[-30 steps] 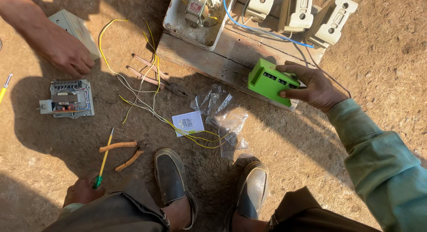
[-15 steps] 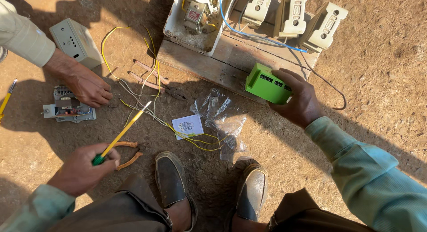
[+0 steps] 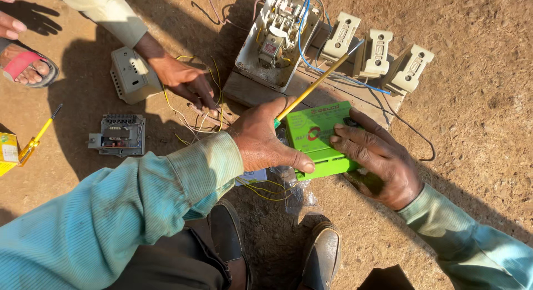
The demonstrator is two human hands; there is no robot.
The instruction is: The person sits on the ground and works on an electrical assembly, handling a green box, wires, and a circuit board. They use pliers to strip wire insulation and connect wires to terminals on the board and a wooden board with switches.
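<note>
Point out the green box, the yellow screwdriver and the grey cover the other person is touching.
green box (image 3: pixel 319 137), head view, on its flat top face.
yellow screwdriver (image 3: pixel 316 84), head view, mid-shaft, above the left hand.
grey cover (image 3: pixel 133 74), head view, on its top face beside the co-worker's hand.

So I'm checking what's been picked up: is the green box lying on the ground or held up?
Held up. Both hands, left and right, grip the green box above the dirt.

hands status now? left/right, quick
Left hand: closed around a yellow screwdriver, thumb resting on the green box.
Right hand: holding the green box, fingers spread over its top and right side.
</note>
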